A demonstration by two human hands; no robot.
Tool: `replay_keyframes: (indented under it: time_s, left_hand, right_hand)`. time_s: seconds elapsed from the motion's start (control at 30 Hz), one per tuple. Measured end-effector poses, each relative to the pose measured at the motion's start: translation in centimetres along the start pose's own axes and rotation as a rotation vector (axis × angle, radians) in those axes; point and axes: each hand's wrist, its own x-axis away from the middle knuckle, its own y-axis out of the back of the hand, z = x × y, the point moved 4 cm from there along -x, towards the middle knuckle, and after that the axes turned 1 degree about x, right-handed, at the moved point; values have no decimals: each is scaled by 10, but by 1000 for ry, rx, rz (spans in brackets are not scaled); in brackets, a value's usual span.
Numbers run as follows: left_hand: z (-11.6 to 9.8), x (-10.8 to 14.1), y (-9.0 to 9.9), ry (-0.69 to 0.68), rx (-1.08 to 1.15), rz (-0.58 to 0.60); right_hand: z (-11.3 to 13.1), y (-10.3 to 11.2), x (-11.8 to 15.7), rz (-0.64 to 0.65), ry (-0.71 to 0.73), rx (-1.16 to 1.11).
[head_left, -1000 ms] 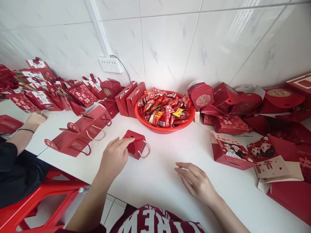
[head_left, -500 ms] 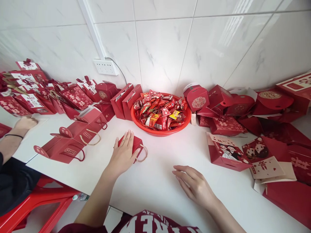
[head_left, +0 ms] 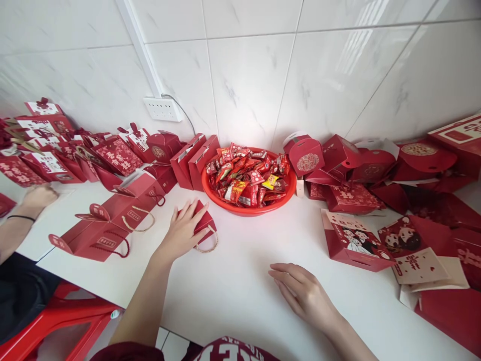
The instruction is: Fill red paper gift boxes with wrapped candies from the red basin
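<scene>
My left hand (head_left: 183, 229) lies flat on top of a small red gift box (head_left: 203, 224) with a gold cord handle, fingers spread over it on the white table (head_left: 240, 271). The box sits just in front and to the left of a red bowl (head_left: 248, 206) piled with wrapped candies (head_left: 248, 173). My right hand (head_left: 303, 293) rests on the table nearer to me, palm down, fingers slightly apart, holding nothing.
Open red gift boxes (head_left: 112, 220) lie left of my left hand, and more stand along the wall (head_left: 48, 150). Flat and folded red boxes (head_left: 353, 235) pile up at the right. Another person's hand (head_left: 37, 196) rests at far left, above a red stool (head_left: 56, 321).
My left hand went from touching the small box's side to lying on top of it, and the box slid a little left and toward the other boxes. My right hand barely moved.
</scene>
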Motion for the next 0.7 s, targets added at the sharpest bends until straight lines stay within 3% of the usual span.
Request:
replay_keyframes:
  time_s: [0.17, 0.4, 0.53, 0.7]
  left_hand:
    - [-1, 3, -2, 186, -24, -50]
    - [18, 4, -1, 134, 56, -13]
    - [23, 4, 2, 81, 105, -83]
    - [22, 3, 3, 110, 153, -153]
  right_hand:
    - [-3, 0, 0, 4, -15, -6]
    - [-1, 5, -2, -21, 2, 23]
    - [-2, 4, -2, -16, 2, 27]
    - [-5, 2, -1, -7, -5, 18]
